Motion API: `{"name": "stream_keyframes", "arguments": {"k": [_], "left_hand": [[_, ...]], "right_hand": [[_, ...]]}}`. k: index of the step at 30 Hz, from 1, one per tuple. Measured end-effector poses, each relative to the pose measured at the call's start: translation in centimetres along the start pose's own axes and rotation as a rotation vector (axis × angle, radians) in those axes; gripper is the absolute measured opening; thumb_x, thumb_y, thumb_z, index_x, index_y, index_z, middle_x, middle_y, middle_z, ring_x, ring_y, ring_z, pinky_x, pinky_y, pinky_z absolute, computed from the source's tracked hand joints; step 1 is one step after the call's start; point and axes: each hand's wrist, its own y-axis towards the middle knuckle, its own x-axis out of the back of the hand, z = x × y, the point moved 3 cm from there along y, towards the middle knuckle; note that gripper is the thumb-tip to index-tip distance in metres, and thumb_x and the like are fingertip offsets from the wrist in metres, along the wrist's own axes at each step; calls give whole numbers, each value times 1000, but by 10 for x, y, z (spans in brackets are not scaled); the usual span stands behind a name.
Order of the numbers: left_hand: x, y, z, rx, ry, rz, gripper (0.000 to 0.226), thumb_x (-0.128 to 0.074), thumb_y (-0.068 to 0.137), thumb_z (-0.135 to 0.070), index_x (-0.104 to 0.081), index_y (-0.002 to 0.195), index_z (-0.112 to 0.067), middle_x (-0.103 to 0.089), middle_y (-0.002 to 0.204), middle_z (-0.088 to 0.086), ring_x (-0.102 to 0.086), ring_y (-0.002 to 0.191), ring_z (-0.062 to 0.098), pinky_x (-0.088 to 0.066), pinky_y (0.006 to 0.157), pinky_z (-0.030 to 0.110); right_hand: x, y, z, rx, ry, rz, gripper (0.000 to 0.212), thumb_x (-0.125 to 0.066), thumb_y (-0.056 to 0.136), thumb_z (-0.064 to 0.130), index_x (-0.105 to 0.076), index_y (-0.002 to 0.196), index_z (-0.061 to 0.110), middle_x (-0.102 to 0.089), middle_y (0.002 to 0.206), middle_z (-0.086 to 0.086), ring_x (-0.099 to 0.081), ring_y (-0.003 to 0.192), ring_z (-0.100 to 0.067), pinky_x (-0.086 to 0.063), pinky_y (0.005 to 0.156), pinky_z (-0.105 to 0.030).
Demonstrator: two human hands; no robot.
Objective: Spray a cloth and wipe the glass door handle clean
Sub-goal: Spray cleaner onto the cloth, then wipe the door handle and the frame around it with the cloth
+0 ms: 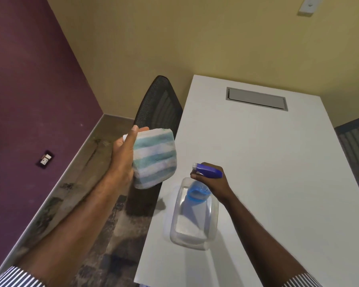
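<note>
My left hand (122,154) holds up a folded cloth (153,158) with teal and white stripes, its flat face turned to the right. My right hand (214,181) grips a spray bottle (197,192) with a purple trigger head (207,170); the white nozzle points left toward the cloth, a short gap away. A finger rests on the trigger. The bottle's clear body with blue liquid hangs over a plastic container. No glass door or handle is in view.
A clear plastic container (212,222) sits on the white table (267,162) near its left edge. A black mesh chair (158,104) stands against the table's left side. A grey cable hatch (257,99) lies at the far end. Purple wall on the left, yellow wall behind.
</note>
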Motion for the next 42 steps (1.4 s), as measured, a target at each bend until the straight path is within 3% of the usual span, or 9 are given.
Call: {"name": "stream_keyframes", "arguments": {"k": [4,9,15,20,26,32,34,37,42], "left_hand": [[-4,9,11,16,29,8,37,-56,106,-54,-82,113,-28,-81,109,3,-80,99,27,-66,81,50],[-12,17,15,25,42,1,35,-56,106,-52,-81,112,-29,-81,111,3,-79,102,28,-65,85,52],[-19,21,7,31,23,27,36,-54,107,-51,-81,114,-27,-80,113,5,-78,105,30,-65,87,53],[-30,19,-23,8,-19,102,39,-53,107,-53,-79,118,-26,-80,117,6,-77,107,29,-63,92,54],[-65,1,-67,16,-56,291,44,-52,107,-52,-76,121,-17,-78,121,15,-73,116,36,-58,102,55],[-96,-36,-103,-44,-40,535,55,-61,87,-60,-78,117,-17,-80,111,16,-79,98,30,-67,75,42],[-107,-50,-105,-97,55,641,57,-59,88,-63,-77,121,-20,-80,113,17,-79,102,32,-67,83,47],[-128,-81,-106,-269,288,795,67,-55,91,-72,-72,133,-23,-76,124,10,-73,111,27,-59,102,53],[-175,-154,-103,-514,573,1033,94,-37,83,-70,-37,164,-24,-38,168,0,-37,153,18,-28,122,33]], "right_hand": [[1,17,-7,36,-15,43,37,-85,75,16,-70,101,-6,-71,91,-14,-68,87,-27,-57,78,-37],[7,26,-7,14,-74,161,50,-87,73,21,-68,119,14,-73,116,-1,-69,107,-20,-58,86,-28],[45,1,5,-84,-303,265,112,-88,78,16,-17,160,40,-29,166,16,-32,150,0,-39,118,-26],[72,-30,88,349,-700,-147,80,-69,90,46,-29,159,36,-21,169,18,-10,159,-7,-11,129,-58],[-4,-38,184,825,-1347,-151,88,-55,86,77,-31,159,33,-6,173,-13,2,160,-38,1,123,-69],[-19,-60,214,592,-1224,-325,106,-39,80,89,-16,163,26,3,174,-4,12,160,-26,10,125,-64],[-13,-78,222,510,-1059,-420,104,-31,81,91,-20,162,27,-5,173,5,9,160,-15,16,126,-55],[0,-111,240,418,-973,-605,73,-45,83,83,-60,138,37,-33,166,11,-7,159,-9,13,126,-53],[17,-182,265,236,-972,-791,24,-73,86,54,-75,87,30,-56,148,10,-26,154,-14,11,124,-57]]}}
